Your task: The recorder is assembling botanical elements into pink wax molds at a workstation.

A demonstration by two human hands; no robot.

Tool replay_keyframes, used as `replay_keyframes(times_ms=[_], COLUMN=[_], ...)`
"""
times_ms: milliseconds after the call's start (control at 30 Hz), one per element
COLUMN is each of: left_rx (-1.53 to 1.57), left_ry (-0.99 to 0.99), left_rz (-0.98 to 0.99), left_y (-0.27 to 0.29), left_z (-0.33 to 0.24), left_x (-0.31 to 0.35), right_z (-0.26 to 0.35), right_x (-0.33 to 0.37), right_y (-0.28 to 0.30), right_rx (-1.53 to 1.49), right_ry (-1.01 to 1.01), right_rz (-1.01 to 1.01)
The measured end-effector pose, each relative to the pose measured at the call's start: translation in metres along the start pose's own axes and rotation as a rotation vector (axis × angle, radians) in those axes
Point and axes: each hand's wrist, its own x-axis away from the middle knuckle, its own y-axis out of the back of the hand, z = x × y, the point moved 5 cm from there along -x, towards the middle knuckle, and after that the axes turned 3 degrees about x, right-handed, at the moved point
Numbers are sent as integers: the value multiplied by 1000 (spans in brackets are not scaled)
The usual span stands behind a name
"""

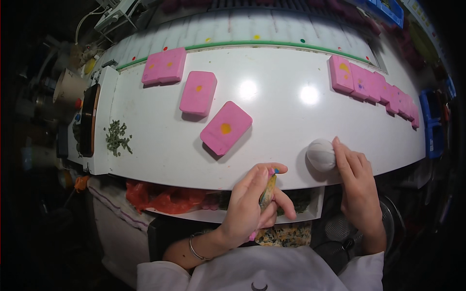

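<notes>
Now | left hand (pixel 248 198) clamped on multicoloured piece (pixel 267 194) | right hand (pixel 359 182) touching ball (pixel 320 155), grip unclear | shirt (pixel 228 271): crescent print (pixel 259 287)

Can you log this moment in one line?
left hand: holding slim multicoloured item; right hand: touching white ball; tabletop: pink blocks, green bits

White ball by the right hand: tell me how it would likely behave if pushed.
The white ball would probably roll, given its rounded sides. It may also slide, since the tabletop looks glossy. Faint creases hint at a soft covering; its weight cannot be judged.
</notes>
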Motion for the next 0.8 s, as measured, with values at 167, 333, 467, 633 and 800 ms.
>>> replay_keyframes(times_ms=[167,333,467,633,800], left_rx=[6,-45,-45,-41,-49], left_ry=[-9,-16,-24,-43,-65], left_rz=[-13,11,-43,-87,-108], left_y=[1,-8,-10,-12,-10], left_z=[1,-4,-12,-17,-16], left_x=[-6,-5,-15,-18,-25], right_z=[21,31,35,30,38], right_x=[-2,-2,-18,-18,-20], right_y=[10,20,0,6,3], right_rx=[-144,-210,36,-8,99], right_ry=[143,266,402,329,365], right_rz=[-152,-599,-329,-452,-403])
